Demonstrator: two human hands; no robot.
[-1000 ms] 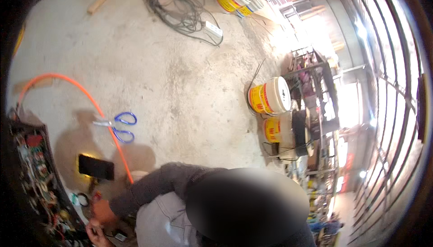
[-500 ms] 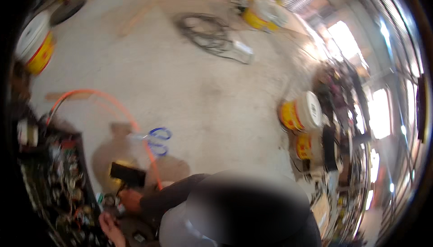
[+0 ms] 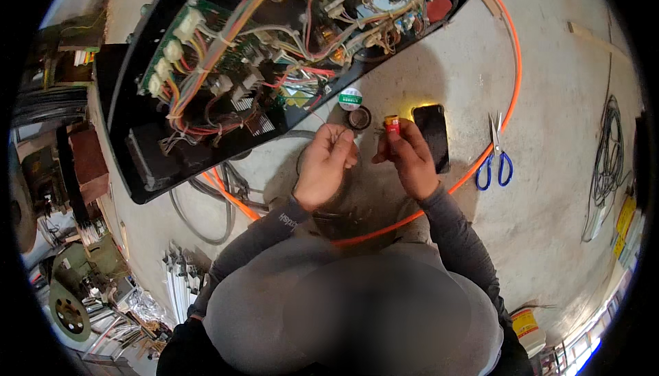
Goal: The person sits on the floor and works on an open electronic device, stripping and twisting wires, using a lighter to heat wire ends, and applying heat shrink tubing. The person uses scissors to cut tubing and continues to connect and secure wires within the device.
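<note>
Since half a second ago my view has swung down from the open floor onto both hands, now central under the open black chassis point(image 3: 147, 163). From my remote seat I see my right hand point(image 3: 406, 160) closed on a small red and yellow cylinder point(image 3: 391, 124), pinched between thumb and fingertips, upright with its long axis pointing to 12 o'clock. My left hand point(image 3: 326, 163) sits at 9 o'clock of it, just beside, fingers curled and pinching what looks like a thin wire; I cannot tell whether it truly grips. So the cylinder lies at the right hand's tips, and the right is the nearer hand. Beyond, at 11 o'clock, lie a small round tin point(image 3: 357, 117) and its green-topped lid point(image 3: 350, 98); at 3 o'clock a dark phone point(image 3: 434, 135), then blue-handled scissors point(image 3: 495, 156) beside an orange hose point(image 3: 511, 81)
</note>
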